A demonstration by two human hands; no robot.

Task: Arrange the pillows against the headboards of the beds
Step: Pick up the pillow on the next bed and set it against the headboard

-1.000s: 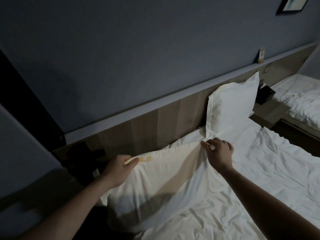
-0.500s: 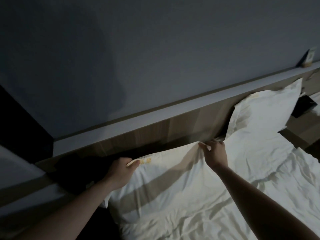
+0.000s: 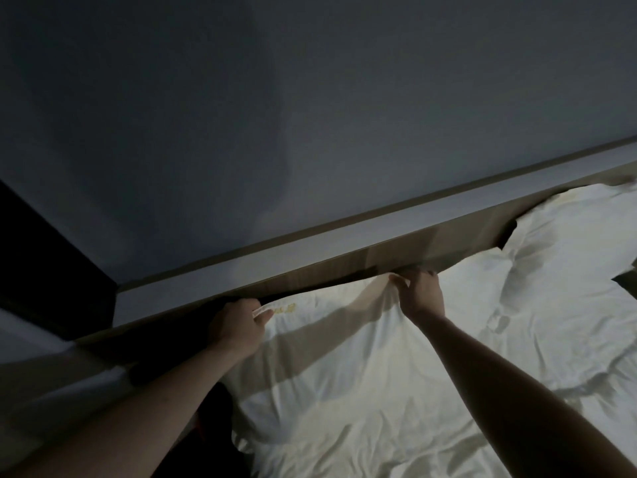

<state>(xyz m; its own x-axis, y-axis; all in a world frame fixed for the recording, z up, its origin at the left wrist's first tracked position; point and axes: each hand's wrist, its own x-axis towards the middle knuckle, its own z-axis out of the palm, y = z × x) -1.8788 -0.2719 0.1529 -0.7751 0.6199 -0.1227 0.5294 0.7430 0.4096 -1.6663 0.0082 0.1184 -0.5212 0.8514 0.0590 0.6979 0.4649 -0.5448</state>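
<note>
Left hand (image 3: 236, 326) and right hand (image 3: 421, 294) each gripped the white pillow's (image 3: 331, 343) far edge beside the wooden headboard (image 3: 344, 267).

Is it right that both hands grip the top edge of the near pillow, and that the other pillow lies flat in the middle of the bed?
Not quite. Both the left hand and right hand do grip the near pillow by its top edge, but the head view shows the other pillow propped against the wooden headboard, not flat mid-bed.

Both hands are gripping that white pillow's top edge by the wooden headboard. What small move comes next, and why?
Probably let go. The left hand and right hand already hold the white pillow up at the wooden headboard, beside the second white pillow leaning there.
</note>
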